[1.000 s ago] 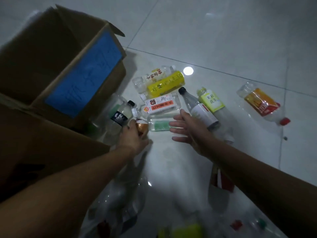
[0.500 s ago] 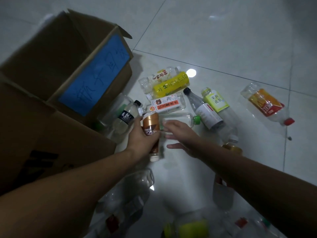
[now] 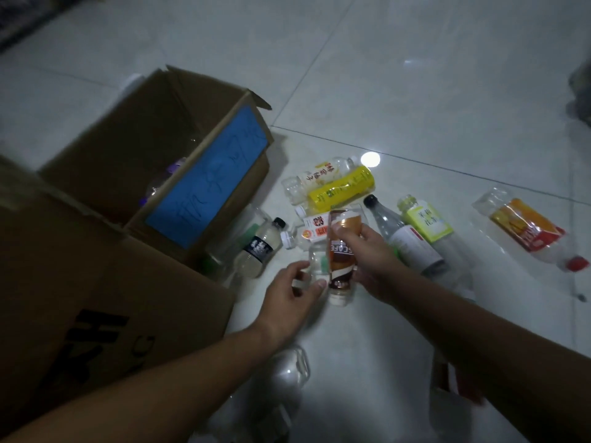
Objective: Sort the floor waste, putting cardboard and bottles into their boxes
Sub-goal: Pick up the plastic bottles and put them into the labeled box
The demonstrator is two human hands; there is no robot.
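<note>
Head view: the right hand (image 3: 367,251) grips a brown coffee bottle (image 3: 342,254) by its upper body, above the floor (image 3: 415,91); the left hand (image 3: 294,292) clasps a clear bottle (image 3: 315,266) beside it. Both look light, slick, crushable (hold mid-body). The blue-labelled box (image 3: 204,193) sits near.

Scattered bottles (image 3: 340,190) crowd the floor beside the box (image 3: 204,187).
</note>
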